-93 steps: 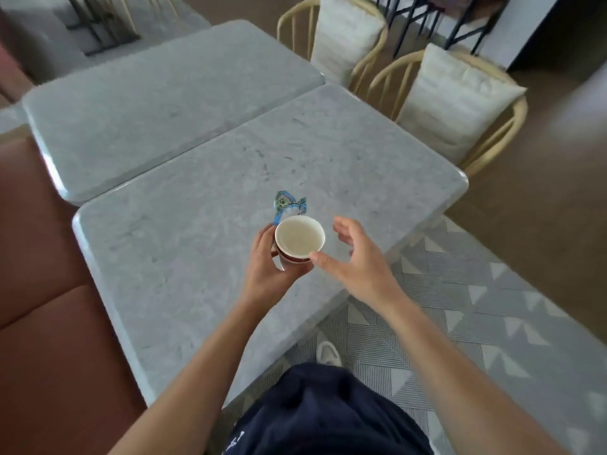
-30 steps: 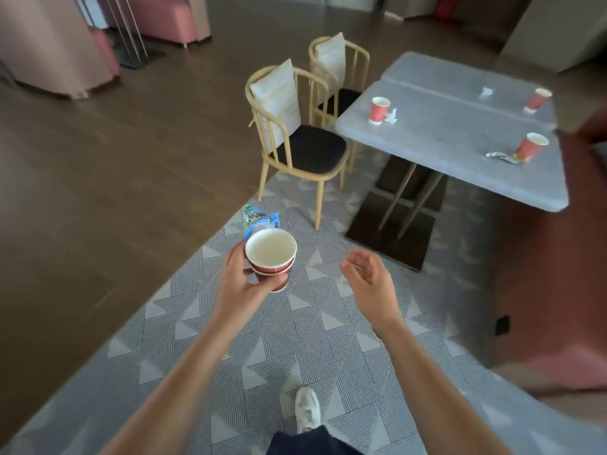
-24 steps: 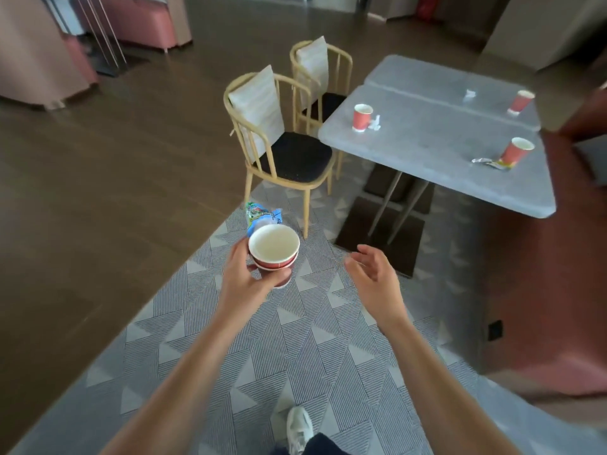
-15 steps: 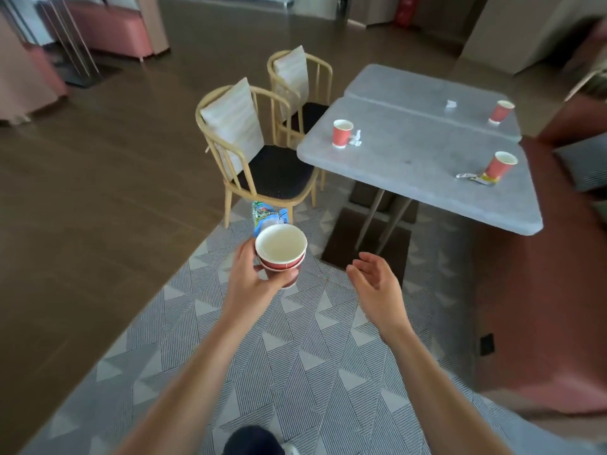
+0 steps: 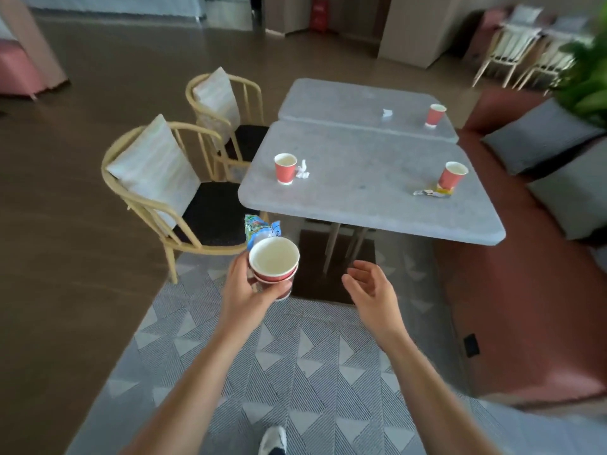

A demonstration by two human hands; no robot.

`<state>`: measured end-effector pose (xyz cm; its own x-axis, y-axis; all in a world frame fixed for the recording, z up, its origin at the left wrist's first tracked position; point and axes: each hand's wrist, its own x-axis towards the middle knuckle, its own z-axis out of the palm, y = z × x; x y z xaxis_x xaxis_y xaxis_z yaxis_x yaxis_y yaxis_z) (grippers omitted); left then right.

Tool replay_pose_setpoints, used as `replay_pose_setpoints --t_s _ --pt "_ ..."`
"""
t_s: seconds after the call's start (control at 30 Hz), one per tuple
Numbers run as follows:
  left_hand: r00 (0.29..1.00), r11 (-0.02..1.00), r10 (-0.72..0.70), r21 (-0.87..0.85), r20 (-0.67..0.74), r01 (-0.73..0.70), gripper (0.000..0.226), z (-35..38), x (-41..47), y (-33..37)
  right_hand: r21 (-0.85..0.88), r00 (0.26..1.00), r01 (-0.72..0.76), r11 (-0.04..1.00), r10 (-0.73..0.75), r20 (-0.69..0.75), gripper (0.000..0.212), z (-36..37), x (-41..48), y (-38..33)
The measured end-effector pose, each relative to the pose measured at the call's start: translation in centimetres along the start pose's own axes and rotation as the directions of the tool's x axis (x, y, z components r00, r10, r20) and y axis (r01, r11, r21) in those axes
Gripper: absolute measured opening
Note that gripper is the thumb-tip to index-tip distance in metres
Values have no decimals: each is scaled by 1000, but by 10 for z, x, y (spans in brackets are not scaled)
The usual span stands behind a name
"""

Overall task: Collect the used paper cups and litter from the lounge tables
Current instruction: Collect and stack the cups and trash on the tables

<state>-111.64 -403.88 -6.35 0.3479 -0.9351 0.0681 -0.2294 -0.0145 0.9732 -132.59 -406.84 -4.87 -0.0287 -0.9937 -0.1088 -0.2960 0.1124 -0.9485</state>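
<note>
Tables (image 5: 361, 198) nearer now: left hand (image 5: 244, 290) grips stacked paper cups (image 5: 274, 266) plus blue wrapper (image 5: 259, 228), right hand (image 5: 371, 290) empty, fingers relaxed; three red cups (image 5: 285, 168), two tissues (image 5: 303, 170), yellow wrapper (image 5: 433, 192) uncollected.

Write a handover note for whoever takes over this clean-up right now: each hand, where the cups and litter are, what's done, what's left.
Left hand holds stacked red cups and a blue wrapper. Right hand open, empty.
Near table: left cup beside crumpled paper; right cup beside a flat wrapper.
Far table: far cup, a paper scrap.
Done: the held stack and wrapper are collected.
Left: three cups, three pieces of litter.
</note>
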Motion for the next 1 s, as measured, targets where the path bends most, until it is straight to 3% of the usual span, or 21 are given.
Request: replay_pose_setpoints --t_s 0.13,0.3,0.5,1.0 --pt "997 1000 28 4 77 -29 77 14 56 1 52 997 -23 998 27 -74 41 6 43 -3" --pt "991 999 34 28 126 -38 62 40 105 -4 55 989 -63 997 69 -130 39 5 83 3" --pt "984 999 34 23 173 -39 69 89 163 -5 62 977 -102 993 112 -181 40 -18 143 14" --pt "981 999 34 -22 192 -31 72 237 294 8 -19 968 -194 981 188 -166 25 -117 320 42"
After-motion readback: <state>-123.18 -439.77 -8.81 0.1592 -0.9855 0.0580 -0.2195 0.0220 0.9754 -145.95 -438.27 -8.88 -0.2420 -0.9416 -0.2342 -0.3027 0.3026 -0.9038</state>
